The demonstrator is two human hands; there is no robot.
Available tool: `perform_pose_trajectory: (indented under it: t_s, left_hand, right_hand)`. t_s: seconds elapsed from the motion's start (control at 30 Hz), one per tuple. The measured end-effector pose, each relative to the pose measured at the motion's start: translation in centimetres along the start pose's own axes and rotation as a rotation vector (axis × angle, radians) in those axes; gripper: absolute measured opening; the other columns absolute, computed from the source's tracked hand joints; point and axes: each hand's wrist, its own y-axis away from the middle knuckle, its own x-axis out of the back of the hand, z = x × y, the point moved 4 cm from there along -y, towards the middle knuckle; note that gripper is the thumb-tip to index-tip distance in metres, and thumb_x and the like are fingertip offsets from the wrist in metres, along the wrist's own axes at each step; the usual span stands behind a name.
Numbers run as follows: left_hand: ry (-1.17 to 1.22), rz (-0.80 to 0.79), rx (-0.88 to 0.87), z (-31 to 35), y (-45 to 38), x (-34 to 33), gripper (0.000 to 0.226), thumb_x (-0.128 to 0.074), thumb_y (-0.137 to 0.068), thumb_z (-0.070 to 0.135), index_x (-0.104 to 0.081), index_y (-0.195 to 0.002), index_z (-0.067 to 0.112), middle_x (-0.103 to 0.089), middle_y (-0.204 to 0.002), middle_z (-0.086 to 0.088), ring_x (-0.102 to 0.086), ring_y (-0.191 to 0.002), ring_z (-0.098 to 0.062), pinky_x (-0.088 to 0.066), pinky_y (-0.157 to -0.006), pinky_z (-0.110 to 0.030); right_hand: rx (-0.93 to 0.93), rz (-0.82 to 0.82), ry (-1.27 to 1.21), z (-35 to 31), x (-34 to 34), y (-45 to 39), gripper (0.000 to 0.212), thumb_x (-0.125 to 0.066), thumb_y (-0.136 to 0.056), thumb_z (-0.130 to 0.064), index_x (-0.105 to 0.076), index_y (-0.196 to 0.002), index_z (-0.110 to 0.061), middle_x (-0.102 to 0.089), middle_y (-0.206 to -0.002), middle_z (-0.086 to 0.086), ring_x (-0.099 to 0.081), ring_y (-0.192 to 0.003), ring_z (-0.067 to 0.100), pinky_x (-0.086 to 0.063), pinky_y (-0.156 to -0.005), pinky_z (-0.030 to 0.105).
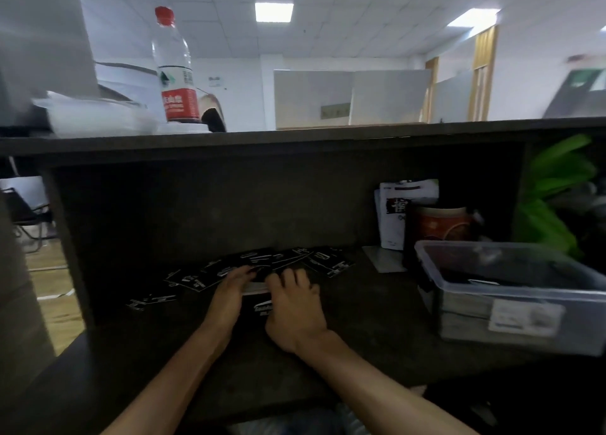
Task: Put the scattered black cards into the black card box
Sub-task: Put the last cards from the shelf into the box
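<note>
Both hands work at the middle of a dark brown wooden desk (360, 303), under its upper shelf. Left hand (229, 295) sits w/ palm turned inward, fingers curled together round the left edge of a pale-edged stack of black cards (255, 287). Right hand (295, 306) lies palm down, fingers slightly spread and bent over the stack's right side, thumb tip on its top. Just below the stack, btwn the two wrists, lies the black card box w/ white lettering (260, 308); can't tell if the stack is partly inside it or just above it.

Scattered black cards w/ white print (295, 259) fan out on the desk behind the hands, from far left to right of centre; a few lie apart at left (151, 300).

At right: clear plastic lidded container (511, 290), w/ a red-brown round tin (441, 226) and a white printed pouch (393, 218) behind it, green plant leaves (554, 192) beyond. On the shelf top, upper left, a clear plastic water bottle w/ red cap and label (175, 70) stands upright.
</note>
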Motion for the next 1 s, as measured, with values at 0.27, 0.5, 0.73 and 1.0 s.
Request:
perform_pose_trajectory:
  t_s: [0.27, 0.5, 0.73, 1.0]
  left_hand:
    - [0.035, 0.039, -0.014, -0.3, 0.5, 0.4, 0.062, -0.03, -0.098, 0.059, -0.049, -0.136, 0.014, -0.061, -0.123, -0.007, -0.059, -0.111, -0.02, -0.043, -0.1, -0.04]
    - [-0.535, -0.161, -0.273, 2.3, 3.0, -7.9, 0.032, -0.057, -0.096, 0.031, -0.054, -0.127, 0.024, -0.061, -0.124, 0.001, -0.057, -0.097, -0.002, -0.042, -0.075, -0.013]
    - [-0.502, -0.503, -0.545, 4.1, 8.8, -21.6, 0.08, -0.045, -0.083, 0.076, -0.002, -0.147, 0.055, -0.01, -0.159, 0.024, -0.024, -0.145, -0.009, -0.03, -0.115, -0.043]
    - [-0.556, -0.464, -0.776, 3.6, 9.5, -24.7, 0.082, -0.052, -0.08, 0.074, -0.002, -0.144, 0.06, 0.002, -0.154, 0.035, -0.023, -0.144, -0.015, -0.014, -0.105, -0.029]
  right_hand:
    - [-0.143, 0.048, -0.099, 6.2, 8.4, 1.8, 0.054, -0.061, -0.085, -0.029, -0.041, -0.135, -0.022, -0.043, -0.135, 0.009, -0.036, -0.128, 0.031, -0.038, -0.105, 0.055]
    - [-0.461, 0.07, -0.019, 21.5, 21.7, 3.4, 0.036, -0.057, -0.087, -0.028, -0.053, -0.122, -0.02, -0.059, -0.118, 0.012, -0.051, -0.109, 0.031, -0.048, -0.095, 0.049]
    - [-0.61, -0.094, 0.028, 29.4, 20.5, 6.5, 0.023, -0.054, -0.087, -0.02, -0.063, -0.108, -0.016, -0.068, -0.107, 0.015, -0.062, -0.099, 0.033, -0.049, -0.079, 0.032]
    - [-0.594, -0.527, 0.036, 31.3, 15.9, 4.9, 0.034, -0.049, -0.085, 0.003, -0.063, -0.115, 0.002, -0.064, -0.108, 0.016, -0.056, -0.086, 0.021, -0.045, -0.071, 0.027]
